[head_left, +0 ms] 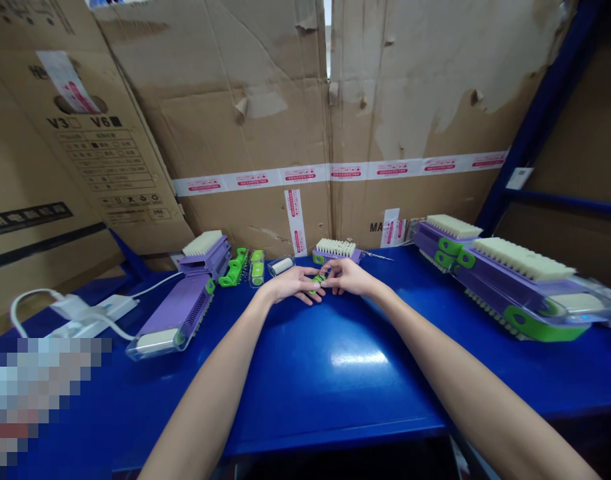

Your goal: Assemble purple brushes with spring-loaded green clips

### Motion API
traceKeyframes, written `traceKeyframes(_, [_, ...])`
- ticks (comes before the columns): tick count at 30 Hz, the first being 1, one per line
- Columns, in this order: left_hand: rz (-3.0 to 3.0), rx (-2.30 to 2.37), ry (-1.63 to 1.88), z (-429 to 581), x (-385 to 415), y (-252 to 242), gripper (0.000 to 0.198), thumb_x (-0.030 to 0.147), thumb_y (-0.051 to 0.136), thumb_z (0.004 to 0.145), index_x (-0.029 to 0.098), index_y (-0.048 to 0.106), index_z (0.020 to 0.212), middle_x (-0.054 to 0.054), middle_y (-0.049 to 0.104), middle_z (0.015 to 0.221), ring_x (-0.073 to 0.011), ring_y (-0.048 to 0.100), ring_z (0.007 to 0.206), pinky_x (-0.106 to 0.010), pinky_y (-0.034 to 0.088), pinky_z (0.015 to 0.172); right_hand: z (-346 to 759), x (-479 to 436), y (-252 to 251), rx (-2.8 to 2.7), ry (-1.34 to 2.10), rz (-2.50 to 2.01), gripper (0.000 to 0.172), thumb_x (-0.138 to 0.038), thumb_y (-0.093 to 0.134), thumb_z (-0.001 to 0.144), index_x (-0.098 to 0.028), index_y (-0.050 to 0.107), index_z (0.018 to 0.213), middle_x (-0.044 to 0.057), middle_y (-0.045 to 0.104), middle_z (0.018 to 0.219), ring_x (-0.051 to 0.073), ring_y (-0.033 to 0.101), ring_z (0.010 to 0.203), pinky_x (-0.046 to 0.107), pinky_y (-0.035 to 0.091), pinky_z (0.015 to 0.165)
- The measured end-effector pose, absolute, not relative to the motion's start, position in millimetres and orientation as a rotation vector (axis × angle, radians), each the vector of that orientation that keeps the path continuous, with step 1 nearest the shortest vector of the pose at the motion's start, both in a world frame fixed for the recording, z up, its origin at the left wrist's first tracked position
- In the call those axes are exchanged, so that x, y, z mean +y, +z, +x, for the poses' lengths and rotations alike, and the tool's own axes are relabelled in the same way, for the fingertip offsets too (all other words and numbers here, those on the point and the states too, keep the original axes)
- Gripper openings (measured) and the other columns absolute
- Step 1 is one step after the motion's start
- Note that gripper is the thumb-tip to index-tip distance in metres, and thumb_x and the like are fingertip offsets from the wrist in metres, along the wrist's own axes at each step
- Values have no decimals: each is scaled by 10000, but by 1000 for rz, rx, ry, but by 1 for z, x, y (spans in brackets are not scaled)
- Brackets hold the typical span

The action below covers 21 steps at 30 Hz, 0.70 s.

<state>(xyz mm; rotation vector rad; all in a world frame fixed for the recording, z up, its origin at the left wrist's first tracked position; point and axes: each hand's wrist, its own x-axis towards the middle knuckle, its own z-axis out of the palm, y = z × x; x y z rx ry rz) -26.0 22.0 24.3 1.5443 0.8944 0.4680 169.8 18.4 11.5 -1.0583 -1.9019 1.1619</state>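
Over the blue table, my left hand (291, 284) and my right hand (352, 277) meet at a small bright-green plastic part (316, 288). Both sets of fingertips close on this part, which is partly hidden by them. Thin metal bits, like springs or pins, seem to stand out by my right fingers, too small to name surely. Just behind the hands lies a purple block with cream bristles (336, 248). A pointed metal tool (379, 256) rests at its right. Left of my left hand is a see-through cover with a white roller-like piece (282, 266).
Green parts with metal pins (234, 268) and a green-and-clear piece (256, 268) lie farther left. Purple bristled units stand at left (178, 307) and right (515, 280). A white power strip (98, 317) with cables sits at left. Cardboard (250, 120) walls the back of the blue table (305, 387).
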Motion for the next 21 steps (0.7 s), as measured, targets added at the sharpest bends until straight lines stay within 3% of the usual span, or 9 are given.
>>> traceKeyframes(4, [1532,836,443,-26,19,27,532,402,715,736,128,535,1155,-171,700,980,-196,697,752,-286,556,632,169,18,12,-1876,1136,-1071,173,-201,676,728,-134,578,855,-41,584,548,79,563,436,154,457,396])
traceKeyframes(8, [1553,824,426,-22,16,28,486,434,686,754,128,545,1103,-167,694,971,-149,669,646,-228,525,530,167,16,13,-1875,1086,-1066,166,-151,642,726,-129,583,879,-35,601,568,76,567,439,151,461,403])
traceKeyframes(15, [1596,889,431,-17,12,28,443,355,664,777,135,533,1138,-126,690,901,-152,660,639,-225,511,507,165,8,20,-1951,1057,-1095,335,-188,621,748,-137,601,1079,-43,605,538,79,531,385,169,448,381])
traceKeyframes(21, [1525,1002,648,-7,16,24,412,217,667,749,135,561,1138,-84,684,847,-181,662,751,-265,529,593,165,12,19,-1825,1007,-1111,262,-226,633,763,-131,631,1007,-12,621,589,83,542,435,176,461,385])
